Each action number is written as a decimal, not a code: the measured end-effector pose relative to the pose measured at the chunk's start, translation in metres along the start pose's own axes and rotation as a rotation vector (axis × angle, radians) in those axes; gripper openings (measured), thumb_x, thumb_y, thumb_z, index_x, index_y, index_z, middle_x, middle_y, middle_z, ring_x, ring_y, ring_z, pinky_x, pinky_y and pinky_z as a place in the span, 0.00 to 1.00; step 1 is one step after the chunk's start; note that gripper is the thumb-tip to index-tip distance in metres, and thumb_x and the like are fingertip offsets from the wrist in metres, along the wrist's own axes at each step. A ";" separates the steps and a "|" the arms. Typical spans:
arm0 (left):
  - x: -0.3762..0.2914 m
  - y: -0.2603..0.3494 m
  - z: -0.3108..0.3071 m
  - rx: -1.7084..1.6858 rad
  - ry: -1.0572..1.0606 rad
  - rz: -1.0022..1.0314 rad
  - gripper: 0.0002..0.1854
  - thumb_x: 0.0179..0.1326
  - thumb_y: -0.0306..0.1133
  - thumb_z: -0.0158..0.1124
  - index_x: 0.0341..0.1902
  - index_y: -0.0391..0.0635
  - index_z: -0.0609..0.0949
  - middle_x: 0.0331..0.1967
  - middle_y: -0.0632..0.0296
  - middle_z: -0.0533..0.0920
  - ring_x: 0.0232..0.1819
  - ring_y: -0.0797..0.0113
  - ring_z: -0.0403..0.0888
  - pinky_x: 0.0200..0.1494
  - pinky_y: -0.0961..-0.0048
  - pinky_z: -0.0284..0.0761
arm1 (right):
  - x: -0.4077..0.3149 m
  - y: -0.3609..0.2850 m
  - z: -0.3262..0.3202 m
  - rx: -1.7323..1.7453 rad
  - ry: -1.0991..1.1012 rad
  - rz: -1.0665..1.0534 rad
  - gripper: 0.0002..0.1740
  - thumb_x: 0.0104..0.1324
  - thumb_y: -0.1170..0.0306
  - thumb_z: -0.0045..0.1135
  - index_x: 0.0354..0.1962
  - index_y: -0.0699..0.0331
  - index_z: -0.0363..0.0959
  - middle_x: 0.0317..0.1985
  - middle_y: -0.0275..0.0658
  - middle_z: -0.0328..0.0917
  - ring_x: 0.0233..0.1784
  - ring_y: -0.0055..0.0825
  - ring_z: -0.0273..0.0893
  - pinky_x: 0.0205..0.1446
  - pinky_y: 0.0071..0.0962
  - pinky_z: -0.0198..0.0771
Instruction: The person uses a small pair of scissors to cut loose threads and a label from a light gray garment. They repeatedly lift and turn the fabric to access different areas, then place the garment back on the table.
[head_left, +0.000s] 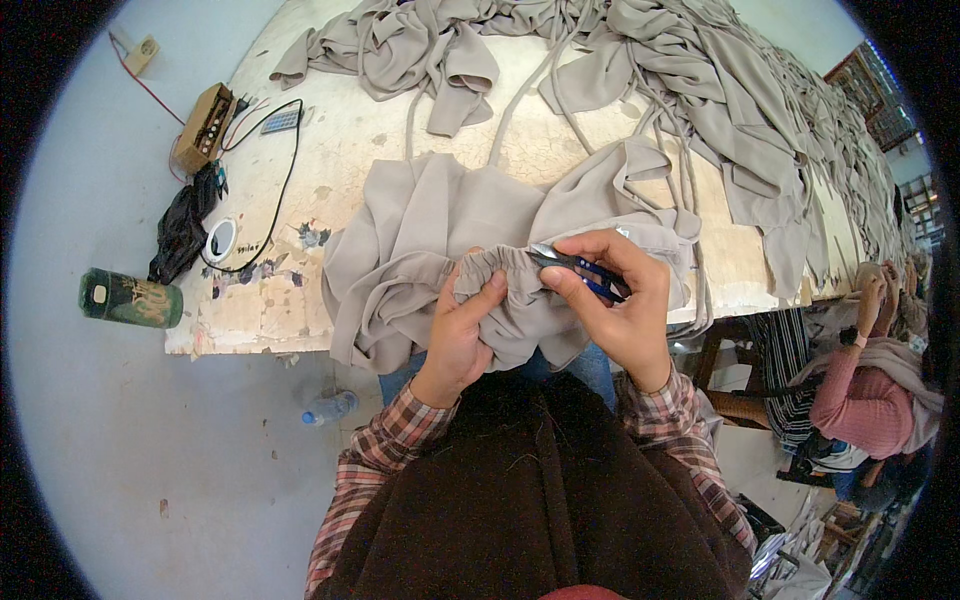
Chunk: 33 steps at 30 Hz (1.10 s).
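My left hand (459, 337) grips the gathered, elasticated edge of a grey-beige garment (480, 195), thumb on top. In my right hand (626, 300) is a pair of blue-handled thread snips (592, 279), held between thumb and fingers. Their metal blades lie at the gathered edge, just right of my left thumb. I cannot tell whether the blades touch a thread. The garment spreads over the table's front edge and hangs partly above my lap. A small white label shows on the cloth beyond my right fingers.
More grey-beige cloth pieces (720, 97) with long fabric ties cover the far and right side of the worn table (341, 142). At left are a green bottle (131, 298), a black plastic bag (184, 217), a wooden box (204, 124) and a cable. Another person (870, 390) sits at right.
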<state>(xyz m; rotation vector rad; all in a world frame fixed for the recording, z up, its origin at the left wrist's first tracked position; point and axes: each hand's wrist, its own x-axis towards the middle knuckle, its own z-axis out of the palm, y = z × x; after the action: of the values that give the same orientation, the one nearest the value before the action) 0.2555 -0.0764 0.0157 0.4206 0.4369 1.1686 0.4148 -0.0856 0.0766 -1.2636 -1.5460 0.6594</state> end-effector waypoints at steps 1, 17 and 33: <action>0.000 0.000 0.000 -0.003 -0.004 0.008 0.10 0.65 0.25 0.53 0.49 0.42 0.71 0.44 0.62 0.78 0.46 0.74 0.76 0.51 0.74 0.73 | 0.000 0.000 -0.001 -0.027 -0.009 0.003 0.12 0.53 0.69 0.67 0.34 0.66 0.77 0.27 0.38 0.81 0.27 0.18 0.78 0.32 0.17 0.70; 0.000 0.028 0.016 1.443 -0.119 1.038 0.16 0.47 0.18 0.67 0.41 0.43 0.78 0.39 0.58 0.79 0.39 0.65 0.77 0.43 0.72 0.72 | 0.004 0.019 0.002 -0.110 0.126 -0.459 0.16 0.39 0.82 0.60 0.31 0.63 0.78 0.31 0.39 0.74 0.31 0.31 0.75 0.34 0.21 0.68; 0.008 0.013 0.000 1.252 -0.119 1.305 0.11 0.41 0.15 0.68 0.27 0.42 0.78 0.32 0.61 0.80 0.38 0.58 0.80 0.38 0.70 0.75 | -0.012 -0.019 -0.023 -0.232 -0.208 -0.237 0.16 0.46 0.69 0.71 0.33 0.67 0.78 0.30 0.40 0.81 0.28 0.26 0.79 0.32 0.19 0.69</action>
<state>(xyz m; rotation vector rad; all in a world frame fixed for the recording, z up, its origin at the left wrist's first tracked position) 0.2479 -0.0641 0.0220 2.0702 0.8015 1.9776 0.4283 -0.1068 0.0969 -1.1816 -1.9554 0.4792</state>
